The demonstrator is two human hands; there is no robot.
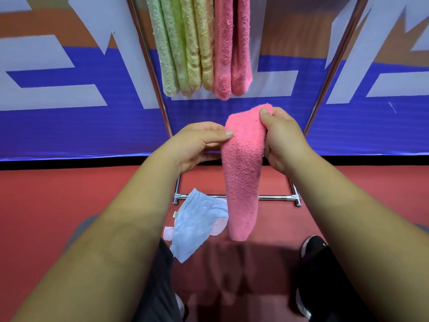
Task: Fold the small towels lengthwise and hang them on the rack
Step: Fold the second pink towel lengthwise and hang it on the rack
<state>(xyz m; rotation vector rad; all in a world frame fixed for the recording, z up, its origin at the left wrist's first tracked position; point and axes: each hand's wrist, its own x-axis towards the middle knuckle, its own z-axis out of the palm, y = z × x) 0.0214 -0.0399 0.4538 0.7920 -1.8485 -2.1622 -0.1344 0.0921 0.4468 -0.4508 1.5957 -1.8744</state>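
Three hung towels: green towel point(162, 47), yellow towel point(197, 47), hung pink towel point(224, 47); one held pink towel point(241, 170); one blue cloth point(197, 219)

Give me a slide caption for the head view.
The left hand and right hand pinch a folded pink towel before the rack, where other towels hang.

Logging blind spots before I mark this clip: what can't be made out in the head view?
Head view: top bar of the rack, and how the hung towels sit on it, cut off by the upper edge.
Head view: fingers of the left hand and right hand behind the pink towel, hidden by it.
Head view: pale pink cloth, mostly covered by the blue cloth.
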